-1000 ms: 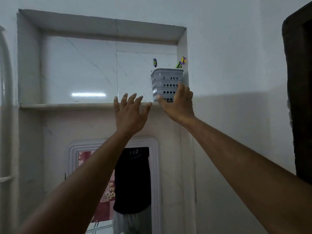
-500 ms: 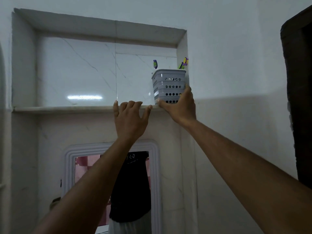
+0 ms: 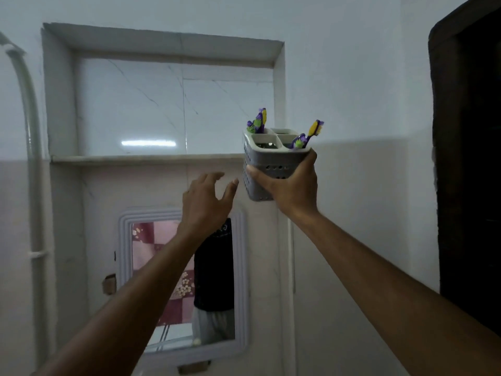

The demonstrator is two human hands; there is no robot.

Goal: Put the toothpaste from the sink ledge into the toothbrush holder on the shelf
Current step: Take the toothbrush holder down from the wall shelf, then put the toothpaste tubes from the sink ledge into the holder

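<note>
Grey perforated toothbrush holder (image 3: 267,169)

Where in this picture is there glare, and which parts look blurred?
Head view: a bright horizontal glare streak sits on the niche's marble back wall; the left hand is motion-blurred at the fingertips; the toothbrush holder in the right hand is fairly sharp; the doorway is in deep shadow.

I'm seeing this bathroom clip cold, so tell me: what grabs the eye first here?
The grey toothbrush holder stands out, gripped in the right hand in the air just off the right end of the marble shelf, with purple and yellow toothbrushes poking out of its compartments. The left hand is open beside it, fingers spread, touching nothing. Lower down, a white-framed mirror hangs on the wall.
</note>
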